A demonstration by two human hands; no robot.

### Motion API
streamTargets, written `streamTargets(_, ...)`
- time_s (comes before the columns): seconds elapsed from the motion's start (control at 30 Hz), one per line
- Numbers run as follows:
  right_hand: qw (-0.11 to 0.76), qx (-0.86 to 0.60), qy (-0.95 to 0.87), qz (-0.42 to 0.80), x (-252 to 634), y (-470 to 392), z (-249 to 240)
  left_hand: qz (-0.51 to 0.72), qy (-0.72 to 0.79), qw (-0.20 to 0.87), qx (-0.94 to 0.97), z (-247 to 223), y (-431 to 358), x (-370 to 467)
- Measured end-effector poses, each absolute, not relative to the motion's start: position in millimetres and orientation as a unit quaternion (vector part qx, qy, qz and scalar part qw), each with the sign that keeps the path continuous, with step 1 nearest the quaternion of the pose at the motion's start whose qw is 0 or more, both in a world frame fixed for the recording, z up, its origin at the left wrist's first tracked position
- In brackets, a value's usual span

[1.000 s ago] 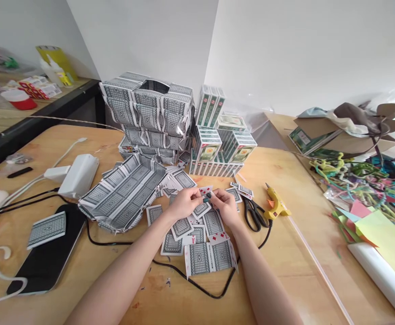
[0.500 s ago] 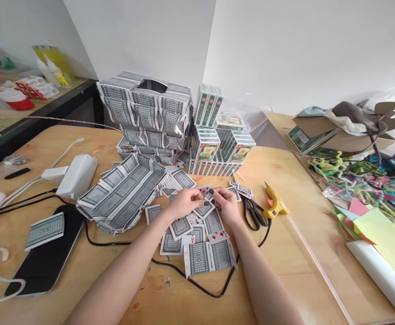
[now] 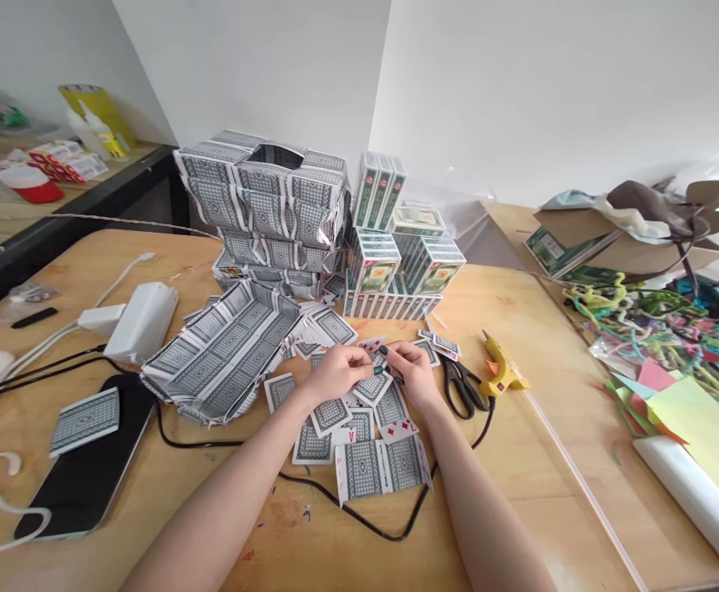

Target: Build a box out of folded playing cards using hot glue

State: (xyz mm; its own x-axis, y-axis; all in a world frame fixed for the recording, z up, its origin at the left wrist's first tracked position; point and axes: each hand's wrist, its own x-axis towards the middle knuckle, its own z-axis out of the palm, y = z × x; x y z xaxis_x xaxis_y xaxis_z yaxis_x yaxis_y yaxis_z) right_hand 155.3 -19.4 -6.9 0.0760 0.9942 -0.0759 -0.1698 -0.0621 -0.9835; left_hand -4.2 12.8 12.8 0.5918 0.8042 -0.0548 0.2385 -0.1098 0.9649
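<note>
My left hand (image 3: 342,372) and my right hand (image 3: 410,372) meet above a spread of loose playing cards, fingers pinched round one small card piece (image 3: 379,358) between them. Grey-backed cards (image 3: 331,414) lie beneath, some face up with red marks. Nearer to me, two cards joined side by side with bent-up edges (image 3: 384,469) lie on the table. Left of my left hand is an open tray made of folded cards (image 3: 227,349). Black-handled scissors (image 3: 463,388) and a yellow glue gun (image 3: 503,372) lie right of my right hand.
Behind stand a large card-built structure (image 3: 266,197) and stacked card boxes (image 3: 377,263). At left are a white adapter (image 3: 142,322) and a black phone (image 3: 88,477) bearing a card. A black cable (image 3: 359,520) crosses the front; coloured papers (image 3: 693,411) lie right.
The view has shifted very slightly. Both hands keep nearly the same place and pinch, with the fingertips barely moved.
</note>
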Motion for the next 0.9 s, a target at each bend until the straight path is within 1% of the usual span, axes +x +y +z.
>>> streamTargets(0.27, 0.535, -0.495, -0.421, 0.539, 155, -19, -6, 0.252, 0.401, 0.56, 0.68, 15, 7, -2)
streamTargets(0.7, 0.554, -0.496, -0.376, 0.554, 156, -18, -3, 0.262, 0.376, 0.556, 0.693, 7, 10, 0)
streamTargets(0.9, 0.547, -0.49, -0.385, 0.559, 155, -18, -5, 0.301, 0.401, 0.569, 0.651, 6, 11, -2)
